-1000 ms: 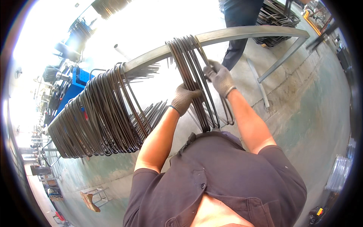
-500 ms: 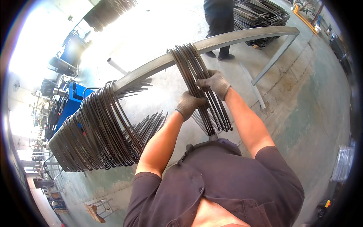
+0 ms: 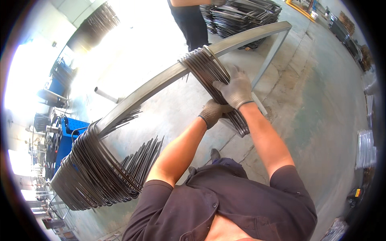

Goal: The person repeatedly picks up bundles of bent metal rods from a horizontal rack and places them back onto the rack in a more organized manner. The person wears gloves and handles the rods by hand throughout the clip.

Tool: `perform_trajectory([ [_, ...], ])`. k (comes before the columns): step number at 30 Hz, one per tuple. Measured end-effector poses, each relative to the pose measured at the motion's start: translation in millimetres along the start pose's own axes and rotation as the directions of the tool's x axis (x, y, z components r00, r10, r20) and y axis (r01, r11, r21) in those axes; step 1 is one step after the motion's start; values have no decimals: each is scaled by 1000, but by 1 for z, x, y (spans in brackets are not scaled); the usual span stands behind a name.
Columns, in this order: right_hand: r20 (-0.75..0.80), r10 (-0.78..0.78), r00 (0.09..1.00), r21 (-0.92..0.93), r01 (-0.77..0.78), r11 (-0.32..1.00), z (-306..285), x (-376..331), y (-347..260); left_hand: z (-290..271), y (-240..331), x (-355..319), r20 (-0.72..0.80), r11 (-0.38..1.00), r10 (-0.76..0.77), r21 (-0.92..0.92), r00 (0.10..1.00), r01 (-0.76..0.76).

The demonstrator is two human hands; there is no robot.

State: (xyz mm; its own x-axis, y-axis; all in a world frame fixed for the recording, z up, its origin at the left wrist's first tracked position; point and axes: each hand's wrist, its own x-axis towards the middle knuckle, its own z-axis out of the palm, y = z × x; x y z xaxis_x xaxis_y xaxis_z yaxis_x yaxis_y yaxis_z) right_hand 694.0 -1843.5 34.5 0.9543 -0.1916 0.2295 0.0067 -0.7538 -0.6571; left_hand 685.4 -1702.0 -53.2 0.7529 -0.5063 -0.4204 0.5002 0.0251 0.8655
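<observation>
A bundle of bent dark metal rod frames [image 3: 209,74] hangs over a grey metal beam [image 3: 159,79], slanting down toward me. My left hand [image 3: 215,113], in a grey-brown knit glove, is closed round the lower part of the bundle, its fingers partly hidden. Higher up, against the bundle's right side, rests my gloved right hand [image 3: 236,89]. Its thumb lies toward the rods and its fingers stretch up along them, slightly blurred. One rod loop stands a little apart from the others at the bundle's right, near those fingers.
Many more rod frames [image 3: 96,168] hang on the beam's left end. A slanted leg [image 3: 270,60] supports its right end. Beyond the beam stands another person [image 3: 189,24], beside a stack of metal frames [image 3: 245,18]. Blue equipment [image 3: 72,128] is at the left; a pipe [image 3: 106,94] rises behind the beam.
The hanging rods are now packed closer together. My right hand has loosened and its fingers have straightened. The view has shifted, and the other person's arm has come into sight.
</observation>
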Motion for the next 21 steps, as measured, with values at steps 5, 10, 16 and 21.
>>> perform_trajectory([
  [5, -84, -526, 846, -352, 469, 810, 29, 48, -35, 40, 20, 15, 143, 953, 97, 272, 985, -134],
  [10, 86, -509, 856, -428, 494, 757, 37, 87, -45, 13, -31, 10, 18, 999, -34, -25, 999, 34],
  [16, 115, -434, 893, -542, 423, 726, 17, 138, 37, -52, -61, -70, -363, 993, -110, -4, 925, 117],
  [21, -25, -541, 840, -562, 436, 703, -9, 165, 84, -81, -70, -142, -510, 996, -38, -88, 859, -9],
])
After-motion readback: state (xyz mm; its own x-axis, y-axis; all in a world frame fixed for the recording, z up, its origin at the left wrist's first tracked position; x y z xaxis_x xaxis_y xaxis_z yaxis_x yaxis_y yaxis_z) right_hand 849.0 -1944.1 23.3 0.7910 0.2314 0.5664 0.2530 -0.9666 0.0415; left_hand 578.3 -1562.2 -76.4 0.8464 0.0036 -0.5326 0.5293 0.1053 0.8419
